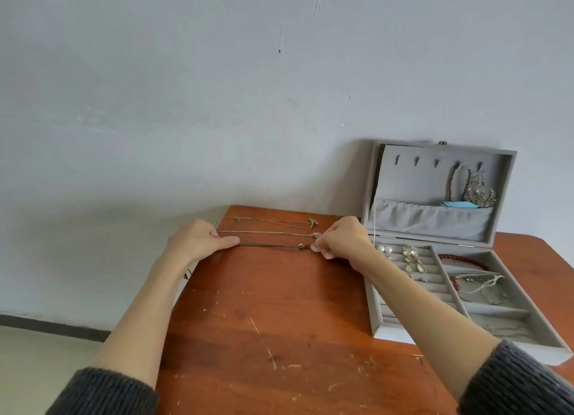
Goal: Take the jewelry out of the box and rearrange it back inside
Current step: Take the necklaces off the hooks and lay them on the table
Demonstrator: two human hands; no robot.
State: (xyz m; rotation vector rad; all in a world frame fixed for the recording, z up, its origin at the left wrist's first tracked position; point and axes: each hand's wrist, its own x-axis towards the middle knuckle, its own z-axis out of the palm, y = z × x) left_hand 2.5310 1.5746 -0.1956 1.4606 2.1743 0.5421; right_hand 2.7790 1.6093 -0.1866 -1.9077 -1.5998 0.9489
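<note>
Three necklaces lie stretched out in parallel rows along the far part of the wooden desk (279,306), just in front of the grey wall (186,88). The nearest row is a dark cord necklace (267,245) with a small gold bead, a red bead and a pale round pendant (315,248) at its right end. The left hand (198,240) rests at the cord's left end, thumb extended along the desk and fingers (214,232) curled down over the chain ends; whether they actually pinch the cord cannot be told. The right hand (344,237) holds the pendant end, its fingertips pinching the pale pendant against the desk.

Behind the cord lies a thin silver chain (267,232), and behind that a second fine chain (270,222) with a small clasp or charm at its right end.

The grey velvet jewelry box (377,332) stands open at the right side of the desk, just beside the right hand. Its raised lid (509,178) has a row of hooks and a gathered pocket; a dark beaded strand and a sparkly pendant hang at the right side of the lid, with a blue card tucked into the pocket. In the tray, pearl studs (383,248) and drop earrings (413,260) sit in the ring rolls on the left, while a red bead bracelet (462,260) and a pearl strand (484,285) lie in the compartments on the right. Both forearms are bare, with dark knitted sleeves (108,393) pushed up.
</note>
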